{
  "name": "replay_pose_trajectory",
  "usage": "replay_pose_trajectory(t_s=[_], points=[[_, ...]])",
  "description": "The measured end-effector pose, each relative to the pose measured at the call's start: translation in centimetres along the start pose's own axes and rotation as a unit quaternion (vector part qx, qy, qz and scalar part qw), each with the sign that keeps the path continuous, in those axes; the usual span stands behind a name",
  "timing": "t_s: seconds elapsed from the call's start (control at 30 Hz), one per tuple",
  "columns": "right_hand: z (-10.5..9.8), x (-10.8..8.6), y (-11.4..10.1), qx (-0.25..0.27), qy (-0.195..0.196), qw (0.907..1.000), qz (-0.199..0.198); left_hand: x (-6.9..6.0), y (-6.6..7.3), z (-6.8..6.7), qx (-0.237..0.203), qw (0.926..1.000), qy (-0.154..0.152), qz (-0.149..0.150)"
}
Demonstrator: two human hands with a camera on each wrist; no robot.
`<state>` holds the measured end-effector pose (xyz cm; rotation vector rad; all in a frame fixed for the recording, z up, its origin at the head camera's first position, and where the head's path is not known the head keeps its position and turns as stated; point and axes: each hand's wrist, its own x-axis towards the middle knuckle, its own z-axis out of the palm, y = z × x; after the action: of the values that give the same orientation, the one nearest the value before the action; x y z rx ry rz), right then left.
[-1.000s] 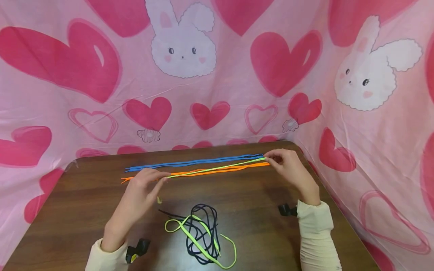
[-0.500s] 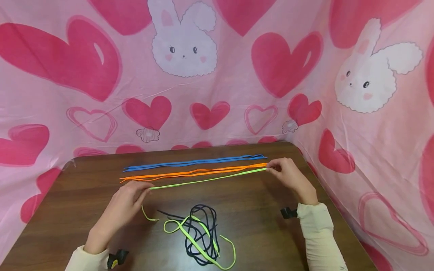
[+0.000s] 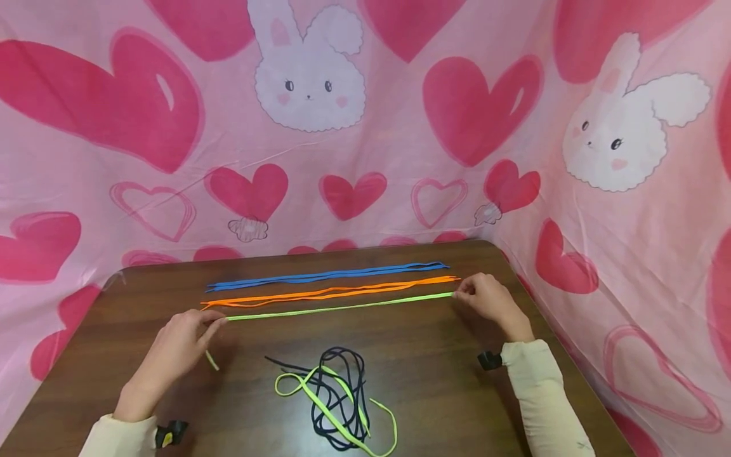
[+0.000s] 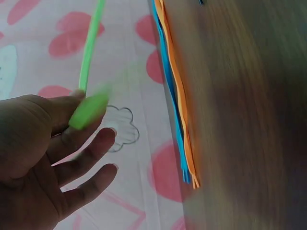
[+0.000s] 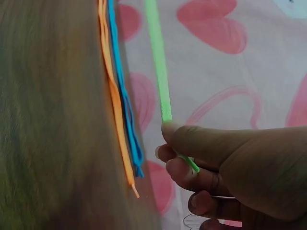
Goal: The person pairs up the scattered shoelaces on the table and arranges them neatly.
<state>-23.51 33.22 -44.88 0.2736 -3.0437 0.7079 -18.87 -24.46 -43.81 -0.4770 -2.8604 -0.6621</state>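
A green lace (image 3: 342,307) is stretched nearly straight between both hands, in front of the orange laces (image 3: 320,294). My left hand (image 3: 174,349) pinches it between thumb and finger, and a loose tail hangs below that hand. In the left wrist view the left hand (image 4: 53,143) has its other fingers spread, and the tail is blurred. My right hand (image 3: 493,304) pinches the other end; in the right wrist view a short tip pokes out below the thumb of the right hand (image 5: 225,167).
Blue laces (image 3: 331,274) lie along the back of the brown table (image 3: 434,381), behind the orange ones. A loose pile of black cord (image 3: 360,393) tangled with another green lace (image 3: 327,412) lies near the front. A pink patterned cloth (image 3: 400,139) hangs behind and beside the table.
My left hand has moved left and toward the front, with more green lace now between the hands. My right hand has come slightly forward. The green lace no longer crosses over the orange ones.
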Motion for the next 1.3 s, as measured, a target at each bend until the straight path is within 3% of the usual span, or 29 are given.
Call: replay_pose_trajectory(t_s=[0.1, 0.33, 0.53, 0.87, 1.17, 1.3], points=[[0.2, 0.1, 0.5, -0.014, 0.000, 0.9997, 0.020, 0.2, -0.7, -0.1, 0.003, 0.9999, -0.010, 0.000], [0.7, 0.7, 1.8, -0.021, 0.002, 0.9995, 0.024, 0.1, -2.4, 0.0, 0.010, 0.9994, -0.021, -0.025], [1.0, 1.4, 2.7, -0.024, 0.015, 0.9970, 0.073, -0.2, -3.7, 0.1, 0.011, 0.9986, -0.022, -0.047], [1.9, 2.1, 4.2, -0.032, 0.009, 0.9925, 0.118, 0.1, -4.8, 0.7, -0.003, 0.9994, -0.022, -0.027], [2.5, 2.4, 4.8, -0.030, 0.023, 0.9904, 0.133, 0.6, -6.4, 1.5, 0.012, 0.9961, -0.017, -0.086], [2.7, 2.5, 5.0, -0.025, 0.027, 0.9895, 0.140, 0.8, -6.9, 1.9, 0.013, 0.9952, -0.014, -0.095]])
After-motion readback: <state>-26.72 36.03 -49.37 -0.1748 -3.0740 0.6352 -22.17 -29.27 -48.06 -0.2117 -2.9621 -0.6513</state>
